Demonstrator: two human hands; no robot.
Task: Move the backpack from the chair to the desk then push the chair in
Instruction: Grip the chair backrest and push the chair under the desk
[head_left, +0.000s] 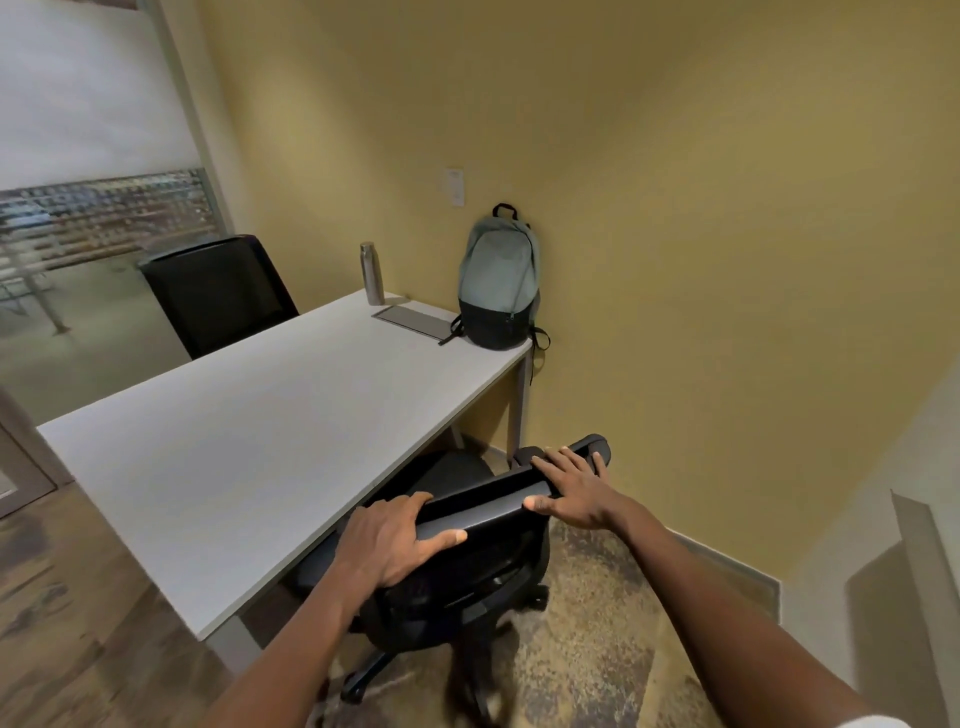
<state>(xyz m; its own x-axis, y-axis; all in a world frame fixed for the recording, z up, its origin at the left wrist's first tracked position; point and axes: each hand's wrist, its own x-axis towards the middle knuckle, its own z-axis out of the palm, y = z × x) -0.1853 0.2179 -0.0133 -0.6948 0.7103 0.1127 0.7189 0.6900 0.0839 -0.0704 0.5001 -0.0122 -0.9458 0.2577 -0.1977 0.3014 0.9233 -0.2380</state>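
Note:
A grey backpack (497, 278) with a black base stands upright on the far right corner of the white desk (249, 447), leaning against the yellow wall. A black office chair (467, 561) sits at the desk's near side, its seat partly under the desktop. My left hand (395, 540) grips the top edge of the chair's backrest, fingers over the front and thumb behind. My right hand (571, 488) rests further right on the same top edge, fingers spread over it and thumb on the back.
A metal bottle (371, 273) and a flat grey panel (415, 319) sit on the desk left of the backpack. A second black chair (218, 291) stands at the desk's far side. Glass partition on the left, yellow wall close on the right, patterned carpet below.

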